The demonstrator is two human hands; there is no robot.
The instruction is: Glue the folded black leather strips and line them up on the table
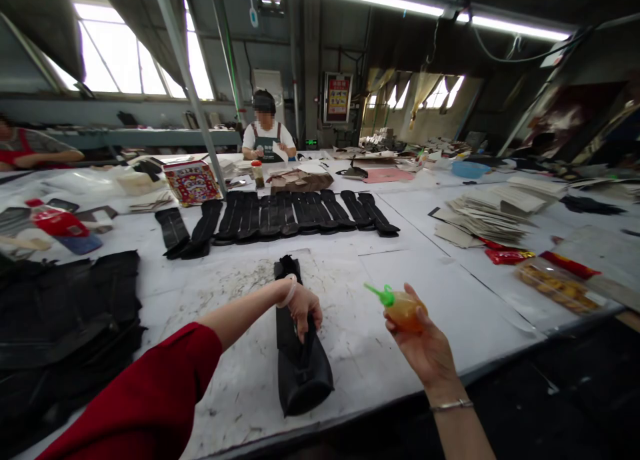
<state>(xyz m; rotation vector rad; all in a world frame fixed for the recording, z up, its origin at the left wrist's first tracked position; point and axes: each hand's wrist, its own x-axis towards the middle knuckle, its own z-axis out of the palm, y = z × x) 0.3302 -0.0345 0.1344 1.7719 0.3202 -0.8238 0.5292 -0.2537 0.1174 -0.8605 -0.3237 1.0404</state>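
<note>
My right hand (423,343) is wrapped around a squeeze bottle (406,312) of amber liquid. The bottle's green nozzle points left, and it is held above the table, apart from the black work. With fingers bent downward, my left hand (304,308) pinches a long black leather-like piece (305,383) that lies lengthwise before me. This piece has a rounded near end and a ragged far end; the exact spot under my fingertips is partly hidden. Beyond it, a row of similar black pieces (285,213) lies side by side across the table.
Black sheets (70,327) are piled at the left, near a red-capped bottle (65,227). On the right are stacked pale sheets (485,213) and a clear food box (557,283). A metal pole (193,90) rises behind the row. Across the table sits a co-worker (267,137).
</note>
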